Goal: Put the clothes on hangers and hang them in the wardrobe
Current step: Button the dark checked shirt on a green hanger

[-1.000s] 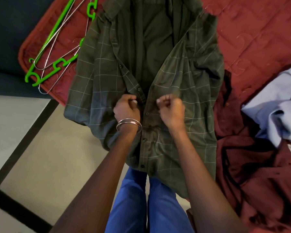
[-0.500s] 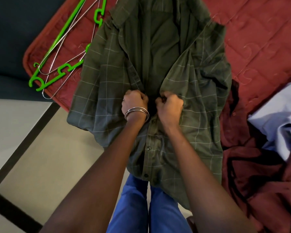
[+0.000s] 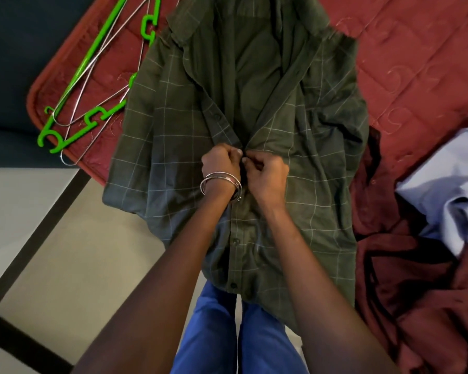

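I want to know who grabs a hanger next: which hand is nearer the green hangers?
Left. The left hand pinches the green shirt placket on the side toward the green hangers; the right hand sits just beyond it, farther away.

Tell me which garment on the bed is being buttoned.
The green checked shirt: both hands pinch its front. The maroon garment and pale blue one lie untouched to the right.
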